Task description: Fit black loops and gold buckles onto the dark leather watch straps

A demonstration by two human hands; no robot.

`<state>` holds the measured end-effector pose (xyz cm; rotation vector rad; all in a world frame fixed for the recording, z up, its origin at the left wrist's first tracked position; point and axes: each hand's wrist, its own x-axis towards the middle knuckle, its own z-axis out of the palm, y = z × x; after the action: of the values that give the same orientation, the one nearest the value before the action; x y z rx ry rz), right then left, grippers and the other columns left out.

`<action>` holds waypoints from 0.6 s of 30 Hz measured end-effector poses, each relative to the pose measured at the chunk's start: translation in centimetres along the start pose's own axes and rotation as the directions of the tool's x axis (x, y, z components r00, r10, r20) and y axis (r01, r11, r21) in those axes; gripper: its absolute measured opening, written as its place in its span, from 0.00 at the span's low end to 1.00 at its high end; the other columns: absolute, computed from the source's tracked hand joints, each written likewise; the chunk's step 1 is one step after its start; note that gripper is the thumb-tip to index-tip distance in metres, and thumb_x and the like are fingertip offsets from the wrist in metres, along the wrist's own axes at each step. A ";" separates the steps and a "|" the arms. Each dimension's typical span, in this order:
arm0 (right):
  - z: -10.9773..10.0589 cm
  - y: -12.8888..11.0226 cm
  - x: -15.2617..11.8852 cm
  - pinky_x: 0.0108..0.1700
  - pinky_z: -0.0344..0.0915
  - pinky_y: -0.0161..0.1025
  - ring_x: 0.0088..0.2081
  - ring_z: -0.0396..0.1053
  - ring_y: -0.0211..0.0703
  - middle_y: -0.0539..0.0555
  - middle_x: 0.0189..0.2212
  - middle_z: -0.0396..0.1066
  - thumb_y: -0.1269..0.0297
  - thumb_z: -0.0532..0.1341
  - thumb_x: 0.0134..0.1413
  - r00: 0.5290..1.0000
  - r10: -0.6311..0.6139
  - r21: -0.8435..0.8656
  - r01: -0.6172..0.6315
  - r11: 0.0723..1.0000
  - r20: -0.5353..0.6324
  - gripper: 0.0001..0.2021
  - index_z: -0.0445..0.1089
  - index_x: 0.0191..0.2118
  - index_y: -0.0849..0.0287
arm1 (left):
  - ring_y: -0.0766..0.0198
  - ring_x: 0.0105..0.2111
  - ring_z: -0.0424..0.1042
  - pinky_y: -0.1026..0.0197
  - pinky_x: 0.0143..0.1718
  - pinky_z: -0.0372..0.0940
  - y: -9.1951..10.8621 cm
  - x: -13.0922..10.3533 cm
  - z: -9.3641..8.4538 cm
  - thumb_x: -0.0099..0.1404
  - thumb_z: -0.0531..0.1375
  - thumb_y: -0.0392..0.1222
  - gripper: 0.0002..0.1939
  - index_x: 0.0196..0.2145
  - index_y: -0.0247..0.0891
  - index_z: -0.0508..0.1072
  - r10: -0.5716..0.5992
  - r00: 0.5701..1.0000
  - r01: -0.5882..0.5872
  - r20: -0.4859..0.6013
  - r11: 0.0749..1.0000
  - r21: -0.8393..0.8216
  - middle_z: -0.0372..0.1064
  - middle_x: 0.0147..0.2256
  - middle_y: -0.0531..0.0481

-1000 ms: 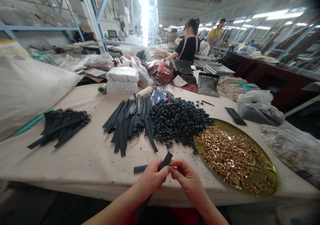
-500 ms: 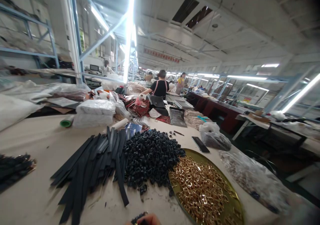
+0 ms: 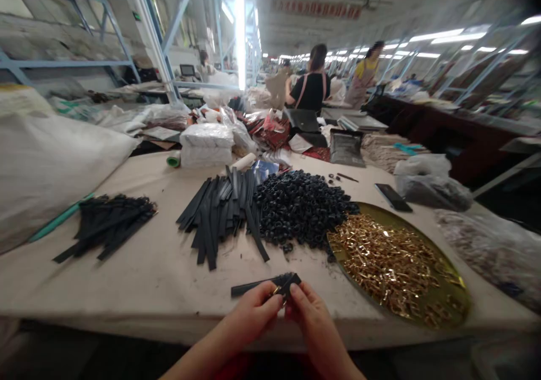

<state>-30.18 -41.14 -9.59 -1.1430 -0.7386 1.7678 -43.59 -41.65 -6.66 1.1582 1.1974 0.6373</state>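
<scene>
Near the table's front edge, my left hand (image 3: 258,308) pinches a gold buckle (image 3: 278,291) together with a black strap. My right hand (image 3: 307,305) grips the end of the same black strap (image 3: 289,283), close beside the left. Another dark strap piece (image 3: 249,287) lies just beyond my left fingers. Farther back are loose black strips (image 3: 220,211), a heap of small black loops (image 3: 302,208) and a round gold tray (image 3: 459,306) of gold buckles (image 3: 393,256). A bundle of black straps (image 3: 114,222) lies at the left.
Behind the heaps are a wrapped white package (image 3: 207,143), a green-ended roll (image 3: 173,160), a phone (image 3: 393,197) and plastic bags (image 3: 435,182). A large white sack (image 3: 54,166) stands at the left. People (image 3: 313,87) work farther back.
The view has tilted down and turned left, so both hands and forearms now show; earlier only a few fingers appeared at the bottom edge. The left strap bundle is fully in view.
</scene>
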 end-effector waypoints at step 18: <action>-1.1 -0.4 -0.9 0.23 0.56 0.31 0.19 0.59 0.31 0.46 0.18 0.62 0.50 0.61 0.41 0.978 0.140 -0.211 -0.106 0.972 0.154 0.17 0.63 0.29 0.61 | 0.69 0.22 0.61 0.67 0.23 0.56 -0.9 -0.9 1.6 0.61 0.51 0.47 0.15 0.22 0.35 0.66 -0.013 0.998 0.017 -0.062 0.997 0.070 0.64 0.21 0.54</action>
<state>-28.86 -41.74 -9.30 -1.2057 -0.9855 1.9458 -42.54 -43.28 -7.20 1.1945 1.2881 0.6271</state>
